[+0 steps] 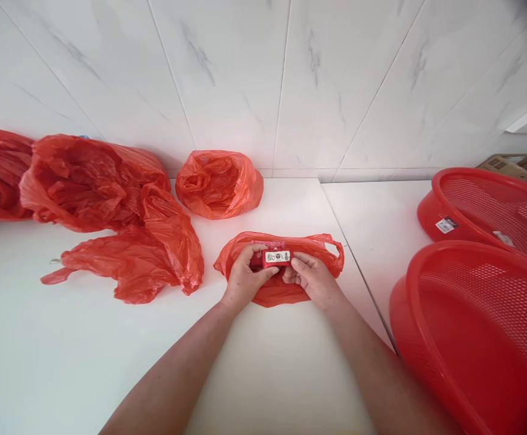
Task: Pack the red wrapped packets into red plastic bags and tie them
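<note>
A small red box with a white label and dark characters (277, 257) is held between my two hands, just above an opened red plastic bag (286, 295). My left hand (248, 275) grips the box's left end, thumb below and fingers above. At the right end, my right hand (312, 277) pinches the box with thumb and fingertips, its other fingers curled underneath. The bag lies spread on the white table, one handle loop showing at its right. Some pink printed material (270, 246) shows behind the box; I cannot make out what it is.
Several crumpled red plastic bags (95, 181) lie at the left, one rolled-open red bag (219, 184) by the tiled wall. Two red perforated baskets (426, 362) stand at the right, with a brown crate (517, 168) behind. A seam crosses the white table (86, 350).
</note>
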Available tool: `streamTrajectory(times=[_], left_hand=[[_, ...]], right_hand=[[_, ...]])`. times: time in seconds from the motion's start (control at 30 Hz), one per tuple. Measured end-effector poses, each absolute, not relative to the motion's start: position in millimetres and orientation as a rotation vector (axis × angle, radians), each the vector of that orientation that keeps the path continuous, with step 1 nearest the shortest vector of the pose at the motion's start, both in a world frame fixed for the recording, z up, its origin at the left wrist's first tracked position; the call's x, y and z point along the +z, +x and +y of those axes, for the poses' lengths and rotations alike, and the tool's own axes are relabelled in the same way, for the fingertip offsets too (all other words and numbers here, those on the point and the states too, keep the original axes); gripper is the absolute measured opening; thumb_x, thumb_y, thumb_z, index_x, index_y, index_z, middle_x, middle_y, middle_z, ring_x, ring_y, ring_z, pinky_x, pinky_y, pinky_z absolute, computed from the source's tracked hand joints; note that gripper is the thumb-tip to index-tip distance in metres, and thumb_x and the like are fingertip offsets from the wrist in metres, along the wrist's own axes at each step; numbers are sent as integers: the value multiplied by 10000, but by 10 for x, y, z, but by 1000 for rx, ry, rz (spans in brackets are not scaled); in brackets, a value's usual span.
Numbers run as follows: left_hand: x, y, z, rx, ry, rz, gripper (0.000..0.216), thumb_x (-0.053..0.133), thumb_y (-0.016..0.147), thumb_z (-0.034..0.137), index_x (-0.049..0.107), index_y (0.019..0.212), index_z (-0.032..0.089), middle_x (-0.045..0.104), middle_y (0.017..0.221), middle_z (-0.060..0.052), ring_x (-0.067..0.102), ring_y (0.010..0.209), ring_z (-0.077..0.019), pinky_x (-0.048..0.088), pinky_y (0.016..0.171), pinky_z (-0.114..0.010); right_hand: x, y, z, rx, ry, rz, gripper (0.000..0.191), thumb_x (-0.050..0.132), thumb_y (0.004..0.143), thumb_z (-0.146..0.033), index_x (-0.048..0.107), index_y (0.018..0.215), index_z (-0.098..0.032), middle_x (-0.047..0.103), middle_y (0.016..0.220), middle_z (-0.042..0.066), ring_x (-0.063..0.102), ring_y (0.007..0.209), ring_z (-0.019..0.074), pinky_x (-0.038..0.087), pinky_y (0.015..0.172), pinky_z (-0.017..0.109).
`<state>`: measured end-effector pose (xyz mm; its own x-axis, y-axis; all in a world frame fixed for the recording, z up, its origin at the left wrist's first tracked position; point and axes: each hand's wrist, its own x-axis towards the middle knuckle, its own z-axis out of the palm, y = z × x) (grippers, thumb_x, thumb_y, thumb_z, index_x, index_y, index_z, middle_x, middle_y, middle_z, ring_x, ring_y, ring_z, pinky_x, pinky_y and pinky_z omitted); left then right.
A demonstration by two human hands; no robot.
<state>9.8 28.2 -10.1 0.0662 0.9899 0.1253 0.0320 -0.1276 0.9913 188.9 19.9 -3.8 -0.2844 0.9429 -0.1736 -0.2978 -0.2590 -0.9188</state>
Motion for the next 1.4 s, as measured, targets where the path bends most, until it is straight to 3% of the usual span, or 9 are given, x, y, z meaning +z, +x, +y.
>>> streamTrajectory(times=[0.1, 0.23, 0.43, 0.57, 0.67, 0.97, 1.23, 1.4], left_hand=[[-63, 75, 313, 1400, 1198, 1099, 396, 725, 693, 283, 558, 1044, 205, 632, 1061, -54, 611, 968, -204, 501, 853, -350], [-31, 58, 341, 1504, 1127, 1112, 345, 690, 732, 297, 564, 1034, 190, 619, 1102, -64, 596, 1007, -200, 483, 887, -341], [-44, 57, 337, 1482, 1132, 1105, 340, 682, 743, 299, 561, 1042, 193, 617, 1135, -73, 596, 1036, -213, 482, 898, -352], [-32, 54, 334, 1481, 1139, 1109, 340, 669, 758, 299, 566, 1063, 190, 614, 1146, -74, 586, 1057, -211, 472, 912, -351], [-19, 58, 330, 1491, 1146, 1101, 329, 664, 763, 292, 565, 1059, 190, 605, 1161, -74, 574, 1074, -211, 471, 916, -350], [-48, 54, 341, 1498, 1133, 1138, 336, 665, 759, 304, 556, 1056, 191, 609, 1139, -74, 579, 1056, -207, 458, 940, -367], [-55, 63, 341, 1488, 1090, 1154, 344, 665, 760, 313, 548, 1061, 194, 617, 1120, -70, 595, 1022, -203, 475, 902, -353], [-40, 63, 344, 1471, 1079, 1167, 353, 685, 738, 308, 555, 1045, 193, 627, 1103, -69, 605, 1007, -211, 477, 896, -363]], right_hand=[[-38, 1884, 197, 1636, -1070, -986, 336, 653, 763, -447, 618, 1015, -228, 559, 648, -31, 547, 626, 116, 480, 552, 242], [-39, 1795, 155, 1409, -1245, -1123, 249, 656, 755, -388, 591, 946, -243, 573, 747, -11, 545, 636, 133, 453, 471, 237], [5, 1646, 50, 679, -1356, -1719, 218, 570, 793, -210, 633, 993, -272, 590, 1037, 51, 575, 899, 202, 504, 759, 364], [-55, 1628, 75, 429, -1416, -1889, 280, 596, 761, -193, 609, 1034, -255, 586, 1105, 71, 551, 1000, 248, 475, 859, 426], [-109, 1628, 113, 408, -1498, -1925, 349, 648, 707, -219, 585, 1050, -233, 616, 1037, 81, 555, 953, 275, 481, 807, 449], [-63, 1656, 108, 402, -1481, -1900, 216, 543, 750, -168, 613, 940, -241, 674, 904, 41, 587, 851, 236, 475, 757, 390], [50, 1745, 84, 644, -1391, -1495, 100, 523, 848, -297, 617, 843, -263, 649, 842, 37, 572, 763, 211, 458, 690, 378], [85, 1800, 99, 942, -1389, -1171, 188, 518, 857, -410, 579, 757, -263, 588, 712, 9, 505, 633, 173, 431, 606, 350]])
